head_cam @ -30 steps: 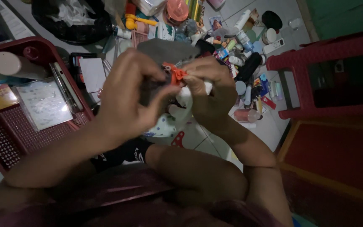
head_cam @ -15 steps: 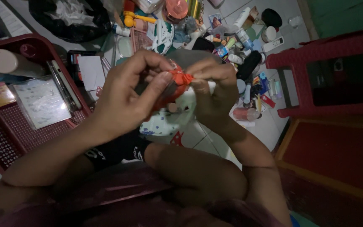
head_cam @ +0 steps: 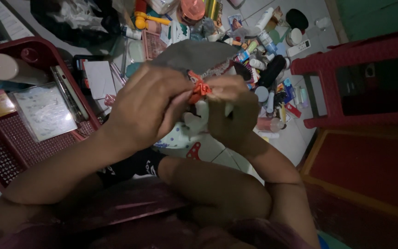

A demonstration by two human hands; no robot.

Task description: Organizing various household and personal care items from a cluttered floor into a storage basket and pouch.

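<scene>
Near the centre of the frame, a seated person's two bare hands meet over a small bunched orange piece [head_cam: 199,90], apparently thin plastic or rubber, gripped between them. The left hand [head_cam: 146,108], just left of centre, has its fingers curled tight, thumb and forefinger pressed onto the left end of the orange piece; the right hand [head_cam: 231,108], just right of centre, is likewise clenched, its fingertips [head_cam: 215,90] pinching the other end. The crumpled orange piece runs roughly from upper left to lower right, its long axis slightly tilted, and lies squarely between the two thumbs; whether it is tied to anything is too bunched to tell. A grey cloth or pouch [head_cam: 190,54] rises behind the knuckles toward the top centre, and a pale spotted fabric [head_cam: 178,136] hangs just below the hands. Both backs of the hands face the camera, wrists bent inward, and the forearms run down and outward, the left toward the lower left of the frame, the right toward the lower right, above a bent knee [head_cam: 217,189] at bottom centre. At the upper left, a dark red plastic basket [head_cam: 33,147] holds a clear sleeve [head_cam: 44,110] and a pale cylinder [head_cam: 5,67]. A scatter of small bottles and tubes [head_cam: 268,78] covers the tiled floor [head_cam: 295,138] at upper centre and right, beside a red plastic stool [head_cam: 360,83] at the right edge.
</scene>
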